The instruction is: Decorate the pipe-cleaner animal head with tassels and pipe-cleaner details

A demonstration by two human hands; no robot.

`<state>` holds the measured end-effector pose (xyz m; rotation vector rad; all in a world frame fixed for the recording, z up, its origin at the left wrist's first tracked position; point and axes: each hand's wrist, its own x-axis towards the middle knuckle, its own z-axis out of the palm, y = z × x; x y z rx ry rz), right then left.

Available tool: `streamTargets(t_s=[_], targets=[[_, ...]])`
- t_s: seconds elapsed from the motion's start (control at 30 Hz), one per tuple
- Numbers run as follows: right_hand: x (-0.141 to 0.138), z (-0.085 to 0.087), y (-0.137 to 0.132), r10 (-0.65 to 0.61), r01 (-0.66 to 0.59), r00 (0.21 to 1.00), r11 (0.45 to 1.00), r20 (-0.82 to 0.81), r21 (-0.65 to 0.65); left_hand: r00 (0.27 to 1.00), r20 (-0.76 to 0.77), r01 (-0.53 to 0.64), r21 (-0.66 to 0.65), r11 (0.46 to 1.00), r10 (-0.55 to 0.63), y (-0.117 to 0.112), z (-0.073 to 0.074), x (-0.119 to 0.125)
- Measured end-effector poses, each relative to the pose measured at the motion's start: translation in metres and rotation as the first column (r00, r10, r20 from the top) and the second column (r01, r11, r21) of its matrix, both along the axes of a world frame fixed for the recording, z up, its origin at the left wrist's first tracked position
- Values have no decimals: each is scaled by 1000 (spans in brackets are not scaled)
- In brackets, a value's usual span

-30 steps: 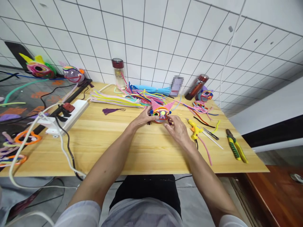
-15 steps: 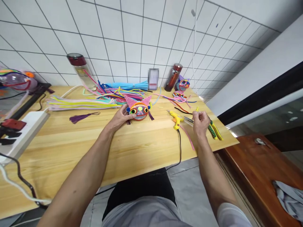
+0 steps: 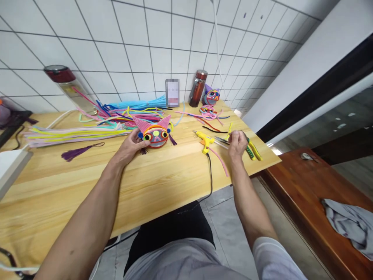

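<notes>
My left hand (image 3: 130,143) is curled around the left side of a pipe-cleaner animal head (image 3: 155,133) with pink ears and round eyes, which rests on the wooden table (image 3: 163,175). My right hand (image 3: 237,142) is closed over the tools at the table's right edge, beside green-and-yellow pliers (image 3: 254,149) and thin metal scissors (image 3: 220,140). What its fingers pinch is hidden. A yellow glue gun (image 3: 205,140) lies between the hands, with a pink pipe cleaner (image 3: 220,161) next to it.
A heap of coloured pipe cleaners (image 3: 87,126) lies at the back, with a glass bottle (image 3: 67,83), a red flask (image 3: 197,88) and a second craft head (image 3: 212,96). A purple tassel (image 3: 78,151) lies on the left. A wooden bench (image 3: 303,202) with a grey cloth (image 3: 348,221) stands on the right.
My right hand has left the animal head and moved right to the tools, closing there. My left hand stays on the head. The view has swung to the right.
</notes>
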<state>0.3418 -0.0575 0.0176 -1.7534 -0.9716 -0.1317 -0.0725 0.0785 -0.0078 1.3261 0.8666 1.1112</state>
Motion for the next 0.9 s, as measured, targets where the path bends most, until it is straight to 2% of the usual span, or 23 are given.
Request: streamTargets(t_s=[0.1, 0.2, 0.27, 0.33, 0.4, 0.47, 0.5, 0.57, 0.63, 0.73, 0.83, 0.9], targets=[[1, 1, 4, -6, 8, 998, 999, -63, 32, 992, 84, -86, -54, 995, 91, 2, -1, 1], [-1, 8, 3, 1, 1, 996, 1000, -85, 20, 975, 199, -84, -64, 994, 96, -1, 5, 4], [-2, 14, -4, 24, -26, 997, 999, -75, -34, 959, 249, -128, -55, 990, 138, -4, 11, 5], [-3, 17, -18, 83, -88, 996, 984, -40, -154, 926, 283, -251, -40, 967, 252, -5, 18, 6], [-6, 15, -33, 173, -156, 985, 922, 15, -354, 872, 298, -402, -20, 915, 390, -4, 25, 5], [-11, 10, -46, 247, -171, 967, 817, 67, -551, 813, 276, -529, -17, 848, 513, -2, 32, 5], [-13, 7, -52, 269, -161, 959, 775, 88, -612, 793, 253, -569, -18, 822, 554, -1, 35, 4], [-15, 2, -58, 283, -139, 952, 737, 115, -662, 777, 206, -605, -13, 796, 595, 1, 42, 5], [-12, 2, -62, 272, -128, 955, 743, 122, -656, 776, 190, -613, 4, 790, 601, 2, 48, 5], [4, 11, -63, 221, -87, 965, 778, 141, -622, 761, 201, -631, 9, 776, 616, 7, 56, 5], [27, 25, -59, 164, -54, 971, 855, 171, -516, 741, 159, -666, 44, 745, 652, 12, 57, 3], [40, 34, -52, 152, -61, 969, 911, 194, -408, 714, 109, -700, 91, 708, 692, 14, 51, 2]])
